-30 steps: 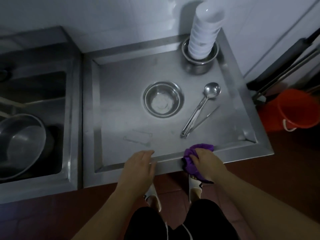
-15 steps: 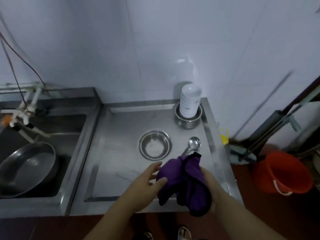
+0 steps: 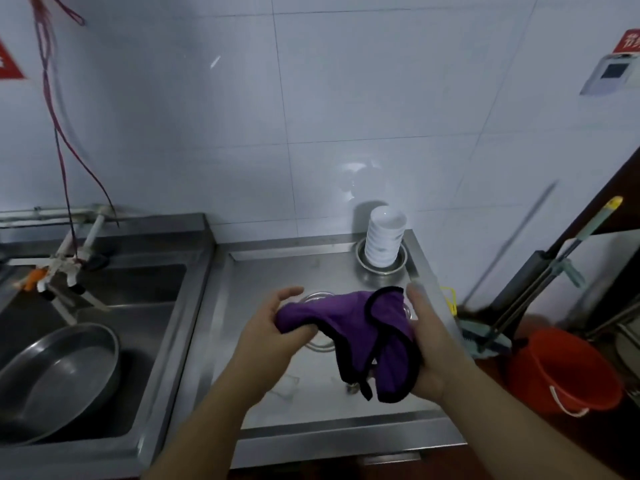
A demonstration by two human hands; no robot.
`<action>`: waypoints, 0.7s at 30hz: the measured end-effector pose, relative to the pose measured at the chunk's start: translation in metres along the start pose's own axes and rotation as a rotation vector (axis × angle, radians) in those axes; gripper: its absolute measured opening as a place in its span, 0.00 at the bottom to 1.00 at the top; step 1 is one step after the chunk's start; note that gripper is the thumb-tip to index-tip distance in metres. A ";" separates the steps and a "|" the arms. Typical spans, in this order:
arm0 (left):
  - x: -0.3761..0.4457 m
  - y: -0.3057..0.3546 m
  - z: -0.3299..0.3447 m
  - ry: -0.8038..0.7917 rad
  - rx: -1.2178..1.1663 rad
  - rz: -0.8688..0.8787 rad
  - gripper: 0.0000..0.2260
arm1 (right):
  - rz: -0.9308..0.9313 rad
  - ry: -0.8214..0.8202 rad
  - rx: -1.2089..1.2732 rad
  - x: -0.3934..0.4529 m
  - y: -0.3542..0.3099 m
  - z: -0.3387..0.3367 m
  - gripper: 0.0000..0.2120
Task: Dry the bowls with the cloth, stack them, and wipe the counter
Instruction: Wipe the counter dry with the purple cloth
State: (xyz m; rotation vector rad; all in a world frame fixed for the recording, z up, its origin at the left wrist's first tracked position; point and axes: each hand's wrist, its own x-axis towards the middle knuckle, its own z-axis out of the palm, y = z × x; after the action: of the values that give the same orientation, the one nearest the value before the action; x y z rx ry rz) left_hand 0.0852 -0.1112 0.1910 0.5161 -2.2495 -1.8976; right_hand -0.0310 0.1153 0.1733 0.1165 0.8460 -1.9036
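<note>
While both hands, left (image 3: pixel 273 332) and right (image 3: pixel 427 344), gripped the purple cloth (image 3: pixel 363 336) stretched sideways above the surface (image 3: pixel 311 415), the stacked white bowls (image 3: pixel 384 240) stood beyond, nearer the right.

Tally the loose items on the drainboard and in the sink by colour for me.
Purple: 1, the cloth in both hands
White: 1 stack of bowls
Steel: 3, pan, bowl under stack, bowl behind cloth
Total: 5

Purple cloth (image 3: pixel 349 327) (black-edged), white bowls (image 3: pixel 383 239).
</note>
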 end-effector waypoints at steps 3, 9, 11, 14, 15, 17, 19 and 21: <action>0.003 0.005 -0.019 0.028 -0.034 0.041 0.16 | -0.052 0.131 -0.166 0.001 0.017 0.002 0.29; 0.000 0.025 -0.033 -0.103 -0.056 0.115 0.10 | -0.084 0.169 -0.189 -0.008 0.034 0.009 0.27; 0.001 0.036 -0.030 -0.063 -0.078 0.145 0.09 | -0.119 0.138 -0.170 -0.015 0.033 0.012 0.29; 0.005 0.053 -0.027 -0.022 -0.013 0.195 0.17 | -0.164 0.065 -0.099 -0.027 0.028 0.017 0.36; 0.007 0.060 -0.026 -0.027 -0.026 0.202 0.20 | -0.159 0.030 -0.069 -0.031 0.023 0.017 0.40; 0.010 0.076 -0.024 -0.050 -0.052 0.218 0.20 | -0.120 0.001 -0.022 -0.037 0.013 0.017 0.46; 0.012 0.094 -0.019 -0.090 -0.032 0.247 0.15 | -0.107 0.016 -0.037 -0.041 0.002 0.015 0.43; 0.014 0.111 -0.011 -0.117 0.030 0.277 0.15 | -0.096 0.003 -0.138 -0.045 -0.011 0.017 0.34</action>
State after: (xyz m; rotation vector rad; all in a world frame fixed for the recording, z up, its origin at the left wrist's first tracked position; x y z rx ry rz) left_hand 0.0578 -0.1112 0.3005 0.0912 -2.2826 -1.7984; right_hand -0.0134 0.1422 0.2113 -0.0054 0.9982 -1.9277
